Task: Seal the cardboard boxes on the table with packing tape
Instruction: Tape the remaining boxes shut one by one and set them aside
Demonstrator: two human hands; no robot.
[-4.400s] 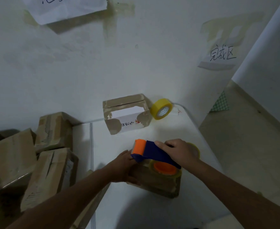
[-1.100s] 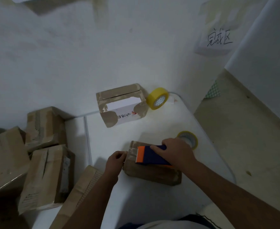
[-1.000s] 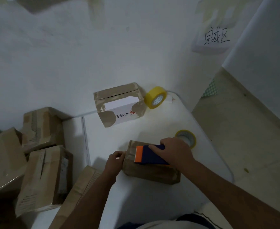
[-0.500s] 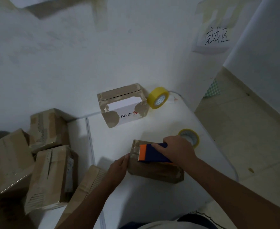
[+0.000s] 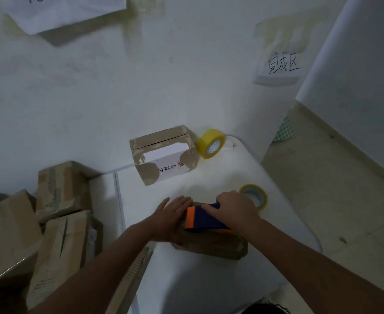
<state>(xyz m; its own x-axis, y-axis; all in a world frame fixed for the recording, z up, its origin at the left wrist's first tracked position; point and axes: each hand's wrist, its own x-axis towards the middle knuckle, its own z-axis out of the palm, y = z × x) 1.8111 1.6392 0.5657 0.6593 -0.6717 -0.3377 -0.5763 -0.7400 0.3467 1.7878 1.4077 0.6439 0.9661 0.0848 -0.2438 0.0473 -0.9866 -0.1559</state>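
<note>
Left hand (image 5: 171,217): I see it laid flat, fingers straight and together, pressing on the left end of the cardboard box (image 5: 209,242).
Right hand (image 5: 234,210): I see its fingers curled round the tape dispenser (image 5: 203,219), clamped on the blue body with the orange end pointing left.
Tape dispenser: it rests on top of the box, just beside my left fingertips.
Cardboard box: it lies low on the white table (image 5: 209,279), near the front and between both forearms.
Taped box (image 5: 163,155): it stands at the back of the table against the wall (image 5: 141,87), a white panel with red print facing me.
Yellow tape roll (image 5: 210,143): on edge, just right of that taped box.
Second tape roll (image 5: 254,196): lying flat, just behind my right hand.
Stacked boxes (image 5: 57,214): piled to the left, off the white table.
Paper sign (image 5: 281,64): handwritten, taped to the wall at upper right.
</note>
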